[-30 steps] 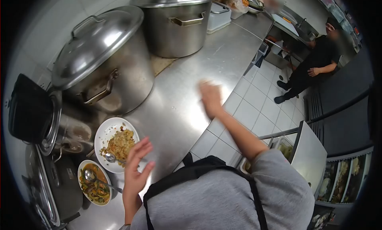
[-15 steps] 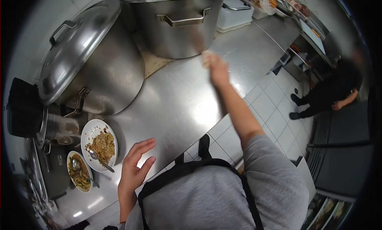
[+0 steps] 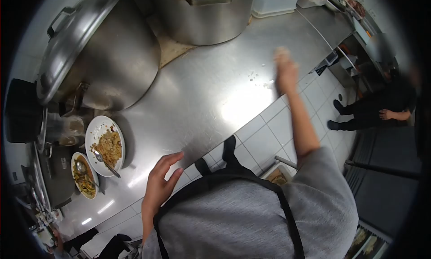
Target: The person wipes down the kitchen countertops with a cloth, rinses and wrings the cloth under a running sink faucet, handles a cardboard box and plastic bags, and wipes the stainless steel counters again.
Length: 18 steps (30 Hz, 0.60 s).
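Observation:
My right hand (image 3: 287, 75), smeared by motion, is low over the steel counter (image 3: 197, 97) towards its right front edge. Its fingers are closed on what looks like a pale cloth (image 3: 281, 52), mostly hidden under them. Wet spots (image 3: 253, 75) shine on the steel just left of that hand. My left hand (image 3: 164, 180) hovers by the counter's front edge with thumb and fingers apart, holding nothing. To its left are a white bowl of fried rice (image 3: 110, 147) with a spoon and a smaller oval dish of food in sauce (image 3: 84, 178), also with spoons.
Two large steel pots, one lidded (image 3: 121, 57) and one farther back (image 3: 206, 21), stand along the wall. A lidded plastic tub (image 3: 274, 3) is at the back right. Another person in dark clothes (image 3: 377, 102) stands on the tiled floor to the right.
My right hand has swept right across the counter, away from the back pot, towards the front edge. My left hand has shifted slightly right and stays open. The view has tilted a little.

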Motion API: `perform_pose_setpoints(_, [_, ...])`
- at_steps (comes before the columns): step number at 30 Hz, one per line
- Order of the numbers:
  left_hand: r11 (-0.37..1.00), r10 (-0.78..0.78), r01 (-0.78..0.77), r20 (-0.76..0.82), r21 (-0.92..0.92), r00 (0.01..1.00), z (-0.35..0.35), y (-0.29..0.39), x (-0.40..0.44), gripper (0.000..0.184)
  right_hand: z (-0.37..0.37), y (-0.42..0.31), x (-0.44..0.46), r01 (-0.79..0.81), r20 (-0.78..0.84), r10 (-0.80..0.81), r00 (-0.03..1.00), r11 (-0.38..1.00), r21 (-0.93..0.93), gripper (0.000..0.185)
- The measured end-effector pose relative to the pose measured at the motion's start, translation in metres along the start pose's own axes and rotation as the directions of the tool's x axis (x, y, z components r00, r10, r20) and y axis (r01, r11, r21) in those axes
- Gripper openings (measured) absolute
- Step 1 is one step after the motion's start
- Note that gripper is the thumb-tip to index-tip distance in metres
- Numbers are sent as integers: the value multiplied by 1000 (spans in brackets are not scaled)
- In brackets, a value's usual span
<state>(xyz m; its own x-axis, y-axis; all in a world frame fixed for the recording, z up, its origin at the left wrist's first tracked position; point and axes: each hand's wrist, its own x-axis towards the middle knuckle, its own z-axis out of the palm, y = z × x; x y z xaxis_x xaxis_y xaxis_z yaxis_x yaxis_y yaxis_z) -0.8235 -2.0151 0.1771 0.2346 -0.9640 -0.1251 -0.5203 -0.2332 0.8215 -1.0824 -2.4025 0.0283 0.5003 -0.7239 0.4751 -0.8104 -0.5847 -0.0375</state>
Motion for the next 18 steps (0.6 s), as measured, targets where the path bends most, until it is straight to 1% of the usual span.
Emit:
perform_pose_setpoints(1, [1000, 11, -11, 11, 17, 1000, -1, -7, -2, 32, -17, -65, -13, 113, -60, -115, 992, 993, -43, 60])
perform_pose_setpoints(2, [999, 42, -42, 24, 14, 999, -2, -9, -3, 32, -13, -110, -34, 160, -17, -164, 986, 925, 345, 63])
perform_pose_setpoints(3, [997, 70, -71, 39, 14, 997, -5, -9, -3, 31, -6, -159, -63, 63, 224, -186, 957, 883, 465, 54])
perform_pose_setpoints(4, [993, 113, -114, 52, 14, 992, -8, -9, -4, 30, -51, -210, -75, 148, 220, -289, 932, 855, 497, 51])
perform_pose_setpoints(5, [993, 117, -115, 59, -26, 991, -11, -5, -5, 30, -63, -234, -100, 349, 189, -475, 860, 815, 462, 49])
perform_pose_setpoints(6, [991, 137, -137, 49, -13, 989, -13, -5, -5, 30, -71, -241, -122, 279, 205, -485, 850, 746, 604, 47])
perform_pose_setpoints(7, [989, 147, -147, 49, 1, 988, -16, -6, -10, 30, -66, -230, -123, 180, 302, -425, 854, 784, 594, 44])
perform_pose_setpoints(8, [991, 134, -135, 52, 0, 990, -19, -8, -15, 30, -55, -202, -115, 89, 391, -370, 842, 812, 576, 41])
perform_pose_setpoints(9, [991, 134, -133, 42, -14, 990, -23, -9, -22, 30, -48, -162, -113, 121, 267, -271, 925, 875, 468, 43])
perform_pose_setpoints(10, [991, 130, -130, 25, -23, 991, -27, -13, -31, 30, -49, -128, -96, -278, 411, 6, 912, 745, 606, 49])
perform_pose_setpoints(11, [994, 107, -107, 14, -16, 994, -30, -19, -42, 30, -29, -74, -82, -215, 304, 71, 950, 855, 472, 44])
perform_pose_setpoints(12, [997, 71, -71, -1, -10, 997, -34, -27, -54, 30, -10, -21, -68, -190, 192, 135, 972, 933, 307, 40])
perform_pose_setpoints(13, [999, 38, -38, -18, -2, 999, -37, -35, -65, 30, -4, 11, -52, -146, 2, 147, 989, 980, 138, 42])
perform_pose_setpoints(14, [1000, 19, -19, -31, 6, 999, -40, -43, -77, 30, 27, 56, -42, -163, -150, 186, 971, 974, 158, 42])
perform_pose_setpoints(15, [1000, -11, 10, -58, -11, 998, -41, -52, -90, 30, 48, 87, -33, -220, -108, 229, 967, 971, 91, 42])
perform_pose_setpoints(16, [999, -38, 36, -83, -29, 996, -42, -61, -99, 30, 52, 79, -25, -350, 14, 362, 932, 910, -221, 46])
perform_pose_setpoints(17, [998, -53, 51, -83, -25, 995, -43, -68, -107, 30, 40, 52, -24, -346, 28, 359, 933, 914, -214, 46])
perform_pose_setpoints(18, [998, -57, 52, -106, -41, 993, -42, -73, -113, 30, 6, -4, -23, -402, 180, 412, 893, 911, -89, 47])
